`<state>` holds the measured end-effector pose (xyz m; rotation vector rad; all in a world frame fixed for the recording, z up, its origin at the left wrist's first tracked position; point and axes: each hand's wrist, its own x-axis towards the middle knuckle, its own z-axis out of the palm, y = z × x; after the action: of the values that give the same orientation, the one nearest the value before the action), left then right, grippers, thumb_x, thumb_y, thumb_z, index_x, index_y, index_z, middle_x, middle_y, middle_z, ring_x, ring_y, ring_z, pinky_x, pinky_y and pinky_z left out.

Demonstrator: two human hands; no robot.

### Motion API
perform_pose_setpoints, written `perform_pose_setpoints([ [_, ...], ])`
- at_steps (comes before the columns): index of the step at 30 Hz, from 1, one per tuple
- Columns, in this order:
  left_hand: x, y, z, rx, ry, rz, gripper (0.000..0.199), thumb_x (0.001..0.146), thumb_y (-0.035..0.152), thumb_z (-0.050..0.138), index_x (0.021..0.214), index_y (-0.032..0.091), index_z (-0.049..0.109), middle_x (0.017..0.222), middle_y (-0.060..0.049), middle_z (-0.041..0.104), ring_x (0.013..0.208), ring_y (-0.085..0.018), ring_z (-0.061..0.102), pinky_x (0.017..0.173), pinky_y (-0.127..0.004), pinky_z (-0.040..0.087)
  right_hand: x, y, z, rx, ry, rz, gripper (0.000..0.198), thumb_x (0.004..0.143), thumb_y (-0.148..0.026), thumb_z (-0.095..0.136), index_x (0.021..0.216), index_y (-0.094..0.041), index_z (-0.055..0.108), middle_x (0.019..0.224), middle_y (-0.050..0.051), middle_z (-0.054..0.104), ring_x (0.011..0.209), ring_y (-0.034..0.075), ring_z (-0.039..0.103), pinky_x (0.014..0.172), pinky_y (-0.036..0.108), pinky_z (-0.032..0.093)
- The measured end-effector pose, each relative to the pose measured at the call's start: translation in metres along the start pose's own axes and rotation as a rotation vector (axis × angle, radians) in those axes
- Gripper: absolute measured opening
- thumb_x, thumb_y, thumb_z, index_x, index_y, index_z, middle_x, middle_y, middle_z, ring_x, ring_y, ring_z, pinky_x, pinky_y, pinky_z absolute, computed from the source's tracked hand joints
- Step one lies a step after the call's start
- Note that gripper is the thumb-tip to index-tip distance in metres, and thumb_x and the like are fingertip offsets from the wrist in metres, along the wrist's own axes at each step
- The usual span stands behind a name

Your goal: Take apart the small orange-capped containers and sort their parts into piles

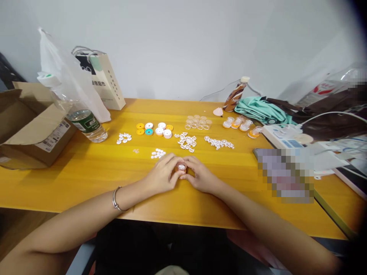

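Between the fingertips of both hands is a small round plastic cup (181,167) with a white insert showing inside. My left hand (164,173), with a silver bangle on its wrist, curls round the cup's left side. From the right, my right hand (200,175) pinches it with thumb and fingers. Just beyond the hands lie white discs (158,153), white slotted pieces (187,142) and a row of white toothed pieces (218,143). Farther back are clear cups (198,122) and coloured round bases (148,131). Clear-topped pieces with orange bases (242,125) stand to the right.
At the left are an open cardboard box (54,131), a large water bottle (86,122) and a paper bag (107,82). A brown drink bottle (235,95), green folded cloth (262,109), power strip (279,135) and blurred flat device (283,175) occupy the right.
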<state>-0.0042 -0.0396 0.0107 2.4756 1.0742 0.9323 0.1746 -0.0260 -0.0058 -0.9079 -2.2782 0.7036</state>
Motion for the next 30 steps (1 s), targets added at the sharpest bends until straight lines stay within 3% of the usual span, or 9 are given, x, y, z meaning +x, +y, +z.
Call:
perform_pose_setpoints([
  [7, 0.001, -0.008, -0.007, -0.087, -0.028, -0.145, 0.031, 0.078, 0.042, 0.059, 0.095, 0.018, 0.048, 0.084, -0.003, 0.056, 0.075, -0.016, 0.053, 0.069, -0.031, 0.045, 0.001, 0.000, 0.003, 0.049, 0.061, 0.041, 0.024, 0.073, -0.028, 0.067, 0.095, -0.022, 0.058, 0.096, 0.005, 0.057, 0.092, 0.019, 0.054, 0.085, 0.037, 0.043],
  [10, 0.002, -0.010, -0.017, -0.190, -0.106, -0.012, 0.048, 0.082, 0.036, 0.056, 0.123, 0.019, 0.038, 0.118, -0.011, 0.051, 0.106, -0.022, 0.049, 0.087, -0.038, 0.044, 0.002, 0.003, 0.003, 0.037, 0.075, 0.059, 0.031, 0.068, -0.034, 0.072, 0.094, -0.023, 0.060, 0.097, 0.005, 0.056, 0.095, 0.021, 0.053, 0.086, 0.039, 0.043],
  [12, 0.004, -0.011, -0.023, -0.254, -0.205, 0.123, 0.043, 0.088, 0.027, 0.047, 0.130, 0.022, 0.035, 0.128, -0.012, 0.047, 0.116, -0.021, 0.045, 0.095, -0.038, 0.039, 0.002, 0.004, 0.003, 0.032, 0.071, 0.063, 0.033, 0.066, -0.037, 0.073, 0.093, -0.022, 0.061, 0.098, 0.006, 0.056, 0.096, 0.022, 0.052, 0.087, 0.039, 0.042],
  [14, 0.006, -0.012, -0.026, -0.265, -0.265, 0.182, 0.031, 0.091, 0.022, 0.041, 0.122, 0.023, 0.048, 0.119, -0.009, 0.054, 0.109, -0.018, 0.051, 0.093, -0.037, 0.041, 0.002, 0.004, 0.003, 0.030, 0.061, 0.068, 0.033, 0.066, -0.038, 0.073, 0.091, -0.022, 0.061, 0.097, 0.006, 0.056, 0.096, 0.021, 0.052, 0.087, 0.039, 0.043],
  [17, 0.007, -0.011, -0.028, -0.187, -0.182, 0.077, 0.023, 0.086, 0.032, 0.053, 0.104, 0.021, 0.059, 0.097, -0.006, 0.059, 0.090, -0.018, 0.055, 0.083, -0.035, 0.045, 0.002, 0.003, 0.003, 0.030, 0.057, 0.070, 0.034, 0.066, -0.039, 0.073, 0.092, -0.021, 0.061, 0.097, 0.005, 0.056, 0.096, 0.021, 0.052, 0.087, 0.037, 0.043],
  [21, 0.007, -0.008, -0.029, -0.194, -0.213, 0.093, 0.044, 0.084, 0.034, 0.055, 0.125, 0.022, 0.046, 0.117, -0.010, 0.051, 0.109, -0.022, 0.048, 0.094, -0.040, 0.040, 0.002, 0.004, 0.004, 0.036, 0.065, 0.068, 0.035, 0.069, -0.039, 0.070, 0.098, -0.021, 0.061, 0.102, 0.007, 0.056, 0.100, 0.022, 0.051, 0.090, 0.039, 0.041],
  [25, 0.007, -0.010, -0.029, -0.198, -0.291, 0.165, 0.036, 0.090, 0.029, 0.044, 0.126, 0.026, 0.046, 0.117, -0.009, 0.051, 0.108, -0.020, 0.048, 0.095, -0.038, 0.040, 0.001, 0.005, 0.005, 0.029, 0.059, 0.080, 0.036, 0.067, -0.039, 0.072, 0.097, -0.022, 0.061, 0.101, 0.006, 0.055, 0.099, 0.022, 0.051, 0.090, 0.040, 0.042],
  [27, 0.007, -0.012, -0.029, -0.141, -0.239, 0.097, 0.047, 0.082, 0.041, 0.056, 0.126, 0.025, 0.046, 0.109, -0.009, 0.052, 0.101, -0.022, 0.050, 0.091, -0.040, 0.042, 0.001, 0.004, 0.005, 0.028, 0.071, 0.079, 0.035, 0.066, -0.037, 0.074, 0.095, -0.022, 0.062, 0.101, 0.006, 0.055, 0.100, 0.022, 0.051, 0.091, 0.040, 0.042],
  [30, 0.007, -0.012, -0.031, -0.157, -0.265, 0.130, 0.066, 0.075, 0.045, 0.063, 0.133, 0.025, 0.037, 0.123, -0.012, 0.043, 0.113, -0.026, 0.043, 0.096, -0.043, 0.039, 0.002, 0.004, 0.005, 0.033, 0.084, 0.075, 0.034, 0.066, -0.035, 0.073, 0.096, -0.022, 0.062, 0.102, 0.007, 0.056, 0.103, 0.023, 0.050, 0.091, 0.042, 0.041],
])
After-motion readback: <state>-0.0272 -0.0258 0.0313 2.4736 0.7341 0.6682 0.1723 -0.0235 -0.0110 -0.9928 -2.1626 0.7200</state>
